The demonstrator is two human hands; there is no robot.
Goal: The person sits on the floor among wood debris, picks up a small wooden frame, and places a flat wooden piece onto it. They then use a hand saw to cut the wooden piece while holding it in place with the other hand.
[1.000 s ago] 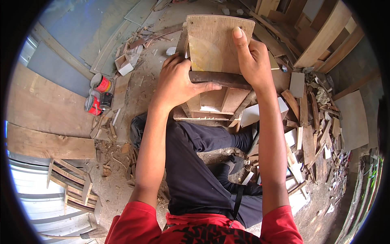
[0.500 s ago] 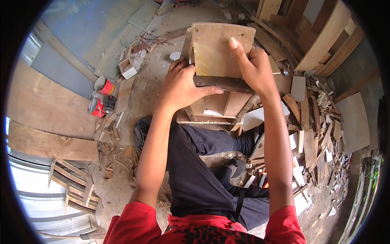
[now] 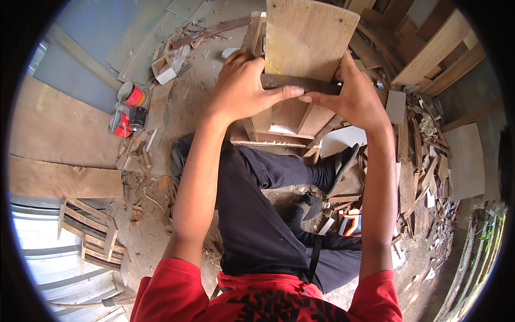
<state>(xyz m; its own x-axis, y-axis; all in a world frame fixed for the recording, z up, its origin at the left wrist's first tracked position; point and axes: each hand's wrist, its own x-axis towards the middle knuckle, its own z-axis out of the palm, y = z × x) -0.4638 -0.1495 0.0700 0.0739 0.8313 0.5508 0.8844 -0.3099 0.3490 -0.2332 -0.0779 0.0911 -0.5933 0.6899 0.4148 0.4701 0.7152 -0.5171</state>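
A passage runs between paint cans (image 3: 132, 96) and wooden frame (image 3: 288, 114). Wood offcuts (image 3: 406, 188) crowd the right; bent legs (image 3: 268, 169) block below.

- I see the right hand (image 3: 359, 99) gripping lower: its thumb has left the face of the plywood panel (image 3: 308, 37) and now lies along the dark wooden bar (image 3: 300, 83), tip just beside the left thumb (image 3: 281, 95).
- Above both thumbs, the panel now reaches the top of my view, slanting more down to the right.
- Below the right fingers, the right forearm (image 3: 381, 172) has swung outward, baring more of a shoe (image 3: 344, 169) and an orange-edged object (image 3: 352, 223).
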